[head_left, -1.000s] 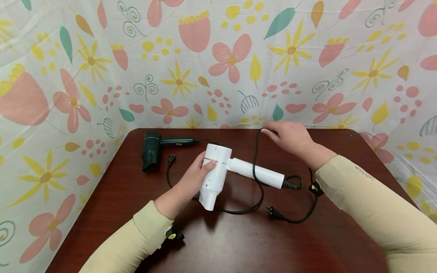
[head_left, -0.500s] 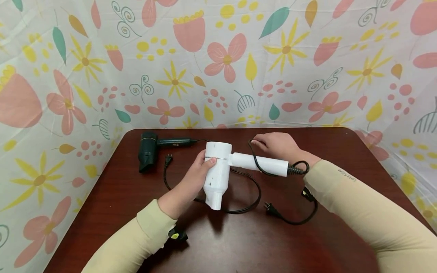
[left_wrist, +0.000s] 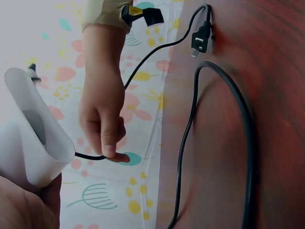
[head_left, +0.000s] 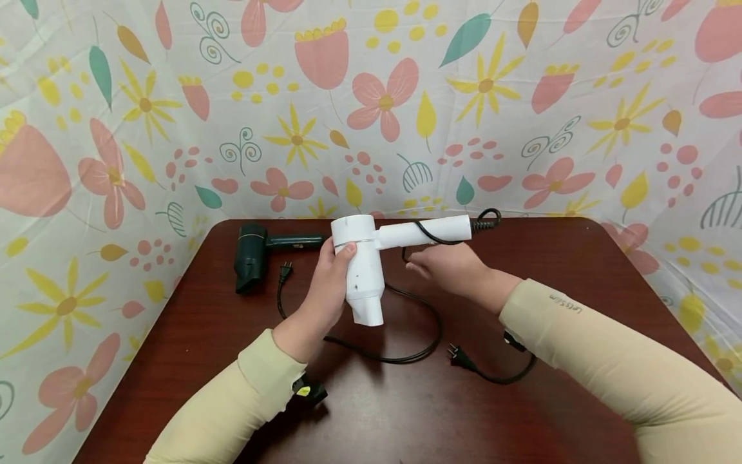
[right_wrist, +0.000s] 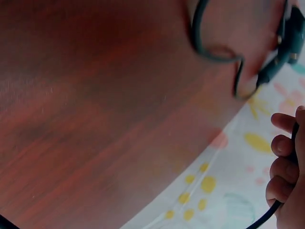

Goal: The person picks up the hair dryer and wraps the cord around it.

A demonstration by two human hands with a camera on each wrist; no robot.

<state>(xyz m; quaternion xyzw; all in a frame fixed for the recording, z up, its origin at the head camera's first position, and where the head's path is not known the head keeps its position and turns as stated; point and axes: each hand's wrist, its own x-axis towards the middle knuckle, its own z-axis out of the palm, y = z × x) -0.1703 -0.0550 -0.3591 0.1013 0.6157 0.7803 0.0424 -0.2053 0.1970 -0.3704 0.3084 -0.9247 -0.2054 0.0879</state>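
My left hand grips the barrel of a white hair dryer, thumb across its front, and holds it above the table. The dryer's nozzle points down toward me and its handle reaches right. A black cord loops from the handle's end and crosses over the handle. Below the handle, my right hand pinches this cord; in the left wrist view the cord runs from the dryer to the right hand's fingers. The right wrist view shows curled fingers around the cord.
A dark green hair dryer lies at the table's back left, its plug near it. Another plug lies at the right on the dark red table. Cord curves across the middle. A flowered curtain stands behind.
The white hair dryer has risen and tilted, its handle end swinging up. My right hand has moved from the table's back edge toward me and left, drawing the cord under the handle.
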